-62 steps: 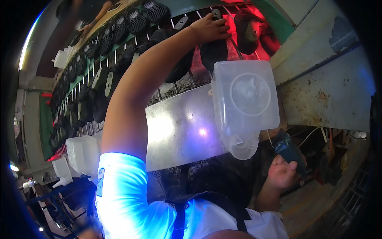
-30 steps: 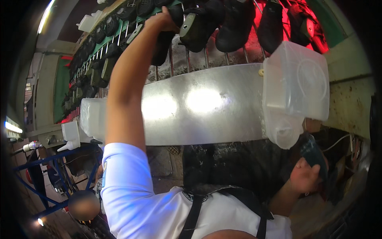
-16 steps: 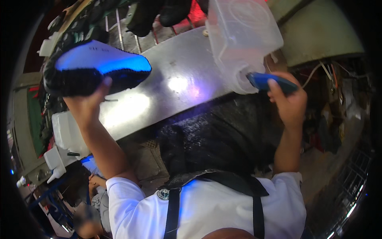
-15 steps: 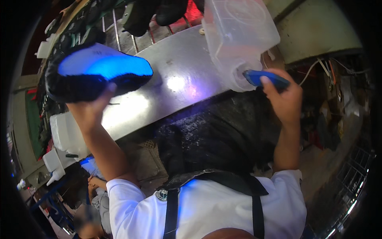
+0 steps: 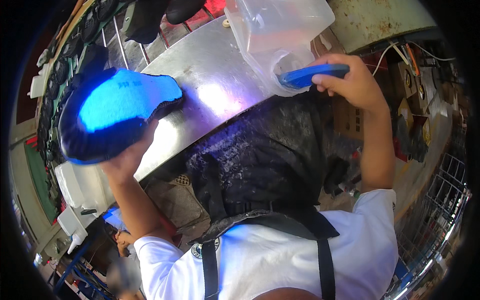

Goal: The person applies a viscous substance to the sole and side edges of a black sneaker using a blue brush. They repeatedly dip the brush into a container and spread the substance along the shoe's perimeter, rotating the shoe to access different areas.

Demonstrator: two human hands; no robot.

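My left hand (image 5: 131,152) grips a black shoe upper (image 5: 107,142), sole side up, over the left part of the metal table (image 5: 200,70). The pale bottom (image 5: 120,97) of the upper glows blue under a light. In my right hand (image 5: 357,82) is a blue-handled brush (image 5: 320,74), held nearly level between thumb and fingers. Its bristle end is at the round mouth of a translucent plastic container (image 5: 282,30) standing at the table's right end. Whatever the container holds is hard to make out.
Dark shoes (image 5: 142,20) sit on a metal-barred rack beyond the table, with more along the left. A white plastic container (image 5: 82,182) and a white bottle (image 5: 72,227) are at the left. Another person (image 5: 125,272) is at lower left. A wire rack (image 5: 440,205) stands at right.
The brush has swung from slanting to nearly level, its bristle end now at the lower rim of the container's mouth. The shoe upper has tilted, showing more of its bottom. The whole view has shifted.
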